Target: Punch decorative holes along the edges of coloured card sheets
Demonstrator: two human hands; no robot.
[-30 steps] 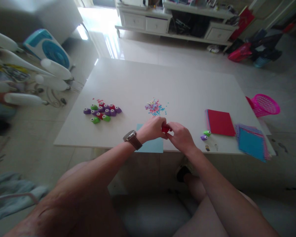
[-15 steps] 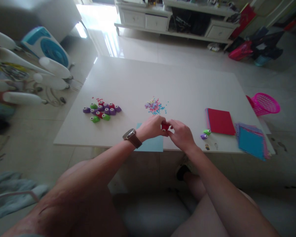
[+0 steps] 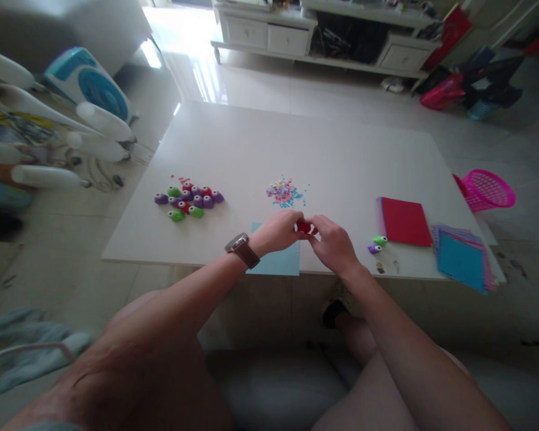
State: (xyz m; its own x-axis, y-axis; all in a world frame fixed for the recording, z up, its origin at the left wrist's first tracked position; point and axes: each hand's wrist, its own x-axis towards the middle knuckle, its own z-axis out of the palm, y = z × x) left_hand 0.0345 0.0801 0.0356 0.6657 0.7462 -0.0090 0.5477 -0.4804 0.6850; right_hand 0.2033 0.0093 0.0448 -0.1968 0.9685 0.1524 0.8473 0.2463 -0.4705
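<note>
My left hand (image 3: 276, 233), with a watch on its wrist, and my right hand (image 3: 333, 242) meet over the near edge of the white table (image 3: 323, 149). Both close their fingers on a small red punch (image 3: 303, 225) held between them. A light blue paper sheet (image 3: 276, 262) lies under my left hand at the table's edge. Just beyond the hands sits a little heap of coloured paper bits (image 3: 284, 192).
A cluster of several purple, red and green punches (image 3: 188, 202) lies at the left. A green punch (image 3: 379, 240) and a purple punch (image 3: 374, 248) lie beside a red paper stack (image 3: 404, 221). More coloured paper (image 3: 462, 261) is at the right corner. A pink basket (image 3: 487, 189) stands on the floor.
Both hands, still holding the red punch, have edged slightly away from me over the blue sheet. The view has shifted a little.
</note>
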